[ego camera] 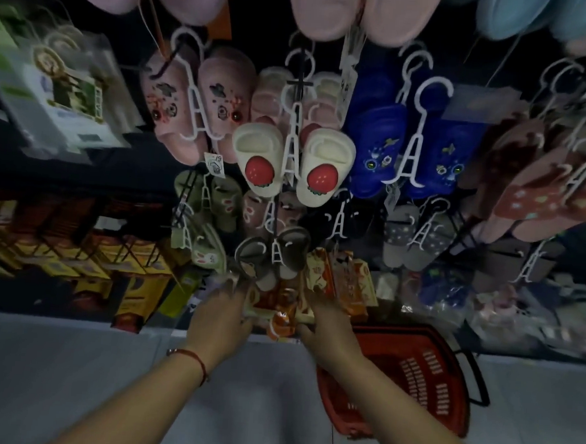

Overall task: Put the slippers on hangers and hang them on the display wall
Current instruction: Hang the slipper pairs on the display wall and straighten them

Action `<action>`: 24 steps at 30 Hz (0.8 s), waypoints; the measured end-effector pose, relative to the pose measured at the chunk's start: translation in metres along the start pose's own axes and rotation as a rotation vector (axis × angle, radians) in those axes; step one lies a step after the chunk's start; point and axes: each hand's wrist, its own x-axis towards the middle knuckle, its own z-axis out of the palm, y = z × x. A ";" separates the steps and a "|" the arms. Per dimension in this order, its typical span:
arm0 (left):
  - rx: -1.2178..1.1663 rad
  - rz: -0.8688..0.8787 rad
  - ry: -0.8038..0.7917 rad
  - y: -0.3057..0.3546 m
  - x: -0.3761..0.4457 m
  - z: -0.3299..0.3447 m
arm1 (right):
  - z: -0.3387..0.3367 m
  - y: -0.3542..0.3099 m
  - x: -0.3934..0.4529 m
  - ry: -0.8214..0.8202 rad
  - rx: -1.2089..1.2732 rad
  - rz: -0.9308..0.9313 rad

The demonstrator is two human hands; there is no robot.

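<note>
Both hands reach toward the foot of the display wall. The left hand has its fingers spread and lightly bent, their tips touching blurred packets; whether they grip anything cannot be told. The right hand has its fingers curled on orange packets. Just beyond the left fingertips hangs a dark pair of slippers on a white hanger. A red basket lies beside the right wrist.

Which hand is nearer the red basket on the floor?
The right hand. It reaches forward just above the red basket's left rim in the picture. The left hand is farther to the left, well apart from the basket.
</note>
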 end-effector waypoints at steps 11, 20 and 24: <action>-0.076 0.163 0.249 -0.039 0.106 0.108 | 0.058 0.051 0.142 0.224 -0.114 -0.167; 0.176 0.277 0.449 -0.094 0.185 0.195 | 0.120 0.094 0.223 0.557 -0.364 -0.335; 0.307 0.273 0.578 -0.102 0.206 0.206 | 0.133 0.102 0.243 0.705 -0.395 -0.379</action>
